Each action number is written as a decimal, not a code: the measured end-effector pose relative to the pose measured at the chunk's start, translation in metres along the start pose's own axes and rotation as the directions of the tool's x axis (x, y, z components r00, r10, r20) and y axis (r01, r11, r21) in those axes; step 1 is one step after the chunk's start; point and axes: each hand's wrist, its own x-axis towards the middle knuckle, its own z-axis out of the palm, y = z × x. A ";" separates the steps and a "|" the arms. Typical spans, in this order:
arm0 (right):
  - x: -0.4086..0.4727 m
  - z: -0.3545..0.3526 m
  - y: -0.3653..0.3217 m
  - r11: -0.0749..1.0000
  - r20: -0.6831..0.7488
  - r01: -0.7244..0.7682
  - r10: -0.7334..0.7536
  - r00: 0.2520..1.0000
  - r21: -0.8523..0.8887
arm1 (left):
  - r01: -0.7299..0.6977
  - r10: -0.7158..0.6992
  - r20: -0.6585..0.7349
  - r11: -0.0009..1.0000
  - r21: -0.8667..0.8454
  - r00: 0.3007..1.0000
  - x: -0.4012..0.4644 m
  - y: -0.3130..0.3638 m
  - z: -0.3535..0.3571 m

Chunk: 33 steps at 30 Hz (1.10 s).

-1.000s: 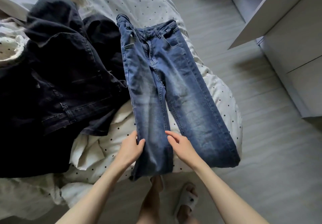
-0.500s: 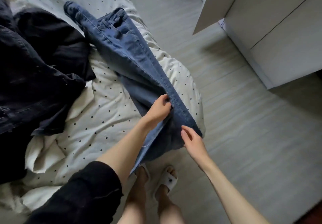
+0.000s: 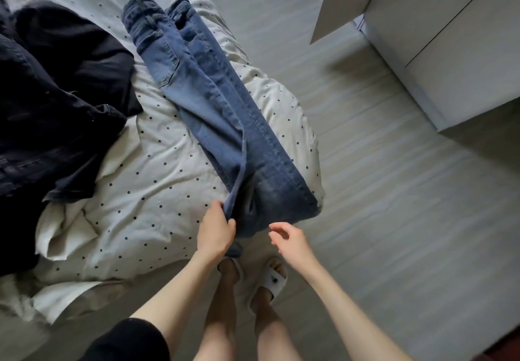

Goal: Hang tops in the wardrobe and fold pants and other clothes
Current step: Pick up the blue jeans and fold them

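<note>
A pair of blue jeans (image 3: 213, 102) lies lengthwise on the dotted bed cover (image 3: 146, 180), folded in half with one leg over the other, waistband at the far end and hems at the bed's near corner. My left hand (image 3: 215, 231) pinches the edge of the upper leg near its hem. Just right of the hems, my right hand (image 3: 289, 241) hovers with loosely spread fingers and holds nothing.
A heap of dark denim and black clothes (image 3: 53, 102) covers the left of the bed. A white wardrobe (image 3: 450, 37) with an open door (image 3: 346, 3) stands at the right across a grey floor (image 3: 380, 220). My slippered feet (image 3: 270, 279) stand at the bed's corner.
The left leg of the jeans has been folded over the right one. My right hand has let go of the hem and drawn back; my left hand has moved down to the hem edge.
</note>
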 end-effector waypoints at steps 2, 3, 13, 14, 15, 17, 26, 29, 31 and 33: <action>0.000 -0.003 0.006 0.999 0.034 0.036 -0.035 0.999 -0.022 | 0.031 -0.031 0.013 0.999 0.009 0.999 -0.004 0.002 0.005; -0.002 -0.004 0.010 0.998 0.075 0.050 -0.047 0.996 -0.041 | 0.022 -0.022 0.029 1.000 -0.012 0.999 -0.008 0.004 0.008; -0.015 -0.019 0.042 0.992 0.030 0.094 -0.096 0.995 0.080 | -0.070 0.328 0.395 0.838 -0.542 0.858 -0.043 0.049 0.011; -0.014 -0.021 0.039 0.992 -0.011 0.093 -0.092 0.996 0.087 | -0.087 0.359 0.419 0.835 -0.543 0.834 -0.044 0.054 0.011; -0.012 -0.023 0.035 0.994 -0.049 0.091 -0.088 0.995 0.067 | -0.098 0.383 0.442 0.834 -0.543 0.811 -0.044 0.059 0.012; -0.008 -0.026 0.029 0.996 -0.144 0.065 -0.073 0.987 -0.064 | -0.110 0.411 0.481 0.836 -0.537 0.775 -0.044 0.065 0.015; -0.007 -0.039 0.037 0.994 -0.159 0.109 -0.107 0.982 0.005 | -0.248 0.409 0.558 0.906 -0.343 0.723 -0.034 0.054 0.018; -0.011 -0.039 0.035 0.987 -0.055 0.127 -0.122 0.991 0.099 | -0.268 0.427 0.535 0.897 -0.351 0.729 -0.029 0.062 0.022; -0.009 -0.036 0.029 0.992 -0.139 0.113 -0.104 0.985 0.062 | -0.276 0.444 0.531 0.888 -0.368 0.721 -0.023 0.068 0.023; -0.003 -0.035 0.019 0.997 -0.301 0.070 -0.073 0.951 -0.021 | -0.261 0.457 0.539 0.878 -0.401 0.708 -0.017 0.068 0.023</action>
